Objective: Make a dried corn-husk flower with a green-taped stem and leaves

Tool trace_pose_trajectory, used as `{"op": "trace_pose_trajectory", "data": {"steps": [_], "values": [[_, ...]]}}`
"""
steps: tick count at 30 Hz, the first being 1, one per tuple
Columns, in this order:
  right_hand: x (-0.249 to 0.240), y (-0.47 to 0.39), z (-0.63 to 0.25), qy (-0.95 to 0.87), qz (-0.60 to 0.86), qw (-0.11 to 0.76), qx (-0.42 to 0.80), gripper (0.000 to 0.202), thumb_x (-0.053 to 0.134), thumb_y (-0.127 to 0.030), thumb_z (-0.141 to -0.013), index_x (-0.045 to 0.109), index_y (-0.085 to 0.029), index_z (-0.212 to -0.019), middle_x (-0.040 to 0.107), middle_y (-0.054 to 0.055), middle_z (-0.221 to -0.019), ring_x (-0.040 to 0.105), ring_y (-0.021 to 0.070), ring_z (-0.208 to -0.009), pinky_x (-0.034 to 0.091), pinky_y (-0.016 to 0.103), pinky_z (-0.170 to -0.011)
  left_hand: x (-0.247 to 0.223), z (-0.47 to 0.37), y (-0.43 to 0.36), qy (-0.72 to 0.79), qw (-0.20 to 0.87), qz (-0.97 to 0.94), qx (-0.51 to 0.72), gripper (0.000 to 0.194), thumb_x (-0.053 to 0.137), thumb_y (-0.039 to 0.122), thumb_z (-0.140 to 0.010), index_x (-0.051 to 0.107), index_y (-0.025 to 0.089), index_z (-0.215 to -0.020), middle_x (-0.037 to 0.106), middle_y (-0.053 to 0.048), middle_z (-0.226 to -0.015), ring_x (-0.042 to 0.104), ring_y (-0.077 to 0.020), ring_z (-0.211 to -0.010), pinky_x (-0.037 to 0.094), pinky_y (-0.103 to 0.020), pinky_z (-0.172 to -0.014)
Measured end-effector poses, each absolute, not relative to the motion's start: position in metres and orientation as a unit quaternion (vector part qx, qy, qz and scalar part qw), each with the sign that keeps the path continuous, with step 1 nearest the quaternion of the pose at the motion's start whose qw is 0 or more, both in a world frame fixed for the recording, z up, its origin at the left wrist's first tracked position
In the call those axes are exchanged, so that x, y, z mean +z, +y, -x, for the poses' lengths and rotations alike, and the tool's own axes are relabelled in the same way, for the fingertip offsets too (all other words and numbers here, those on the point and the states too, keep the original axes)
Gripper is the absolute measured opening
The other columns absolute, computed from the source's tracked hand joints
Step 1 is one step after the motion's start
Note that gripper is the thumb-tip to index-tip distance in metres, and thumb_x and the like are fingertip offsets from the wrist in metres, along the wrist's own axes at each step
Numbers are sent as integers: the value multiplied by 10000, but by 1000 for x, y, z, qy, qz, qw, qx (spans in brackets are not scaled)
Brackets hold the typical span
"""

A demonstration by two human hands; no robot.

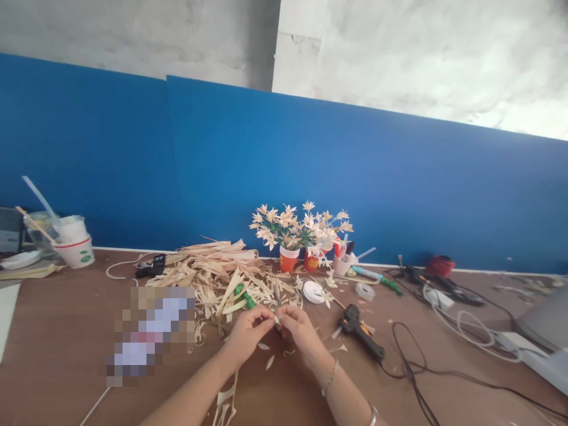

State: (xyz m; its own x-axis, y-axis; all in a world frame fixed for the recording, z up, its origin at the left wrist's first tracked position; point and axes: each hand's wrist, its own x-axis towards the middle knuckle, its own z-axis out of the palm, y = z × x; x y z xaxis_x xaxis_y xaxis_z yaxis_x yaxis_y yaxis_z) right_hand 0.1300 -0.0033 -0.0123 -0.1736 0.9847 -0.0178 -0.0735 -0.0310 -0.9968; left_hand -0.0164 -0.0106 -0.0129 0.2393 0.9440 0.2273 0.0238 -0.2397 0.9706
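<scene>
My left hand (247, 334) and my right hand (302, 332) meet above the front middle of the table. Thumbs and fingertips of both are pinched together on a small whitish petal-like piece (277, 320), mostly hidden by the fingers. A dark slim object (277, 297) shows just behind the fingertips; its kind is unclear. Loose pale petals (270, 362) lie on the table below my hands. Beyond them spreads a heap of dried husk strips (213, 266), with a green roll (244, 294) at its near edge.
Pale flowers stand in red paper cups (289, 260) against the blue partition (266, 160). A black glue gun (361, 334) lies to the right, its cable trailing. White tape rolls (313, 291), a pen cup (341, 265), cords and a power strip (521, 343) sit around. A blurred-out object (153, 334) lies left.
</scene>
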Motion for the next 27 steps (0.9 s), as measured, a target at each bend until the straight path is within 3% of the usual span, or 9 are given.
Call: {"op": "trace_pose_trajectory", "data": {"steps": [3,6,10,14,16,23,27], "values": [[-15,-2,-130,-525,455,434,573,283,615,-423,-655,526,-160,-605,489,-41,-477,381,69,-416,253,204,-439,-12,17,-11,397,465,-628,482,175,578,327,-728,625,167,-673,571,-12,-680,489,-149,-665,375,-239,-651],[-13,-4,-129,-533,456,485,522,270,585,-433,-688,497,-179,-658,458,-55,-483,360,72,-414,258,210,-436,-14,16,-9,427,459,-602,495,188,570,347,-722,607,169,-674,561,1,-640,472,-143,-619,368,-237,-616],[-4,-13,-127,-611,457,546,346,165,576,-343,-727,504,-196,-749,496,-24,-623,432,106,-526,330,229,-498,-15,15,-8,451,463,-566,511,202,578,368,-695,598,169,-669,562,5,-614,477,-144,-593,381,-244,-607],[-1,-19,-125,-696,460,518,190,47,551,-238,-747,561,-196,-729,522,9,-675,462,132,-602,355,244,-556,-13,15,-8,459,443,-574,514,179,583,342,-685,612,167,-660,589,-10,-623,501,-159,-613,396,-255,-613],[-1,-20,-124,-721,446,509,149,91,527,-214,-770,578,-198,-697,523,19,-659,470,143,-620,361,255,-582,-13,15,-9,460,426,-583,517,172,577,330,-693,620,167,-660,604,-18,-631,515,-168,-625,403,-263,-623],[-5,-23,-119,-770,424,473,62,164,502,-210,-800,605,-197,-674,528,36,-634,466,154,-610,352,274,-582,-11,13,-12,458,421,-576,530,161,579,323,-687,618,171,-652,619,-26,-639,541,-187,-654,420,-279,-655],[1,-26,-120,-758,408,500,99,134,502,-219,-810,616,-202,-741,561,45,-672,497,160,-632,383,280,-603,-13,14,-10,448,431,-572,535,185,580,346,-697,616,168,-663,607,-18,-650,530,-176,-664,412,-270,-654]]}}
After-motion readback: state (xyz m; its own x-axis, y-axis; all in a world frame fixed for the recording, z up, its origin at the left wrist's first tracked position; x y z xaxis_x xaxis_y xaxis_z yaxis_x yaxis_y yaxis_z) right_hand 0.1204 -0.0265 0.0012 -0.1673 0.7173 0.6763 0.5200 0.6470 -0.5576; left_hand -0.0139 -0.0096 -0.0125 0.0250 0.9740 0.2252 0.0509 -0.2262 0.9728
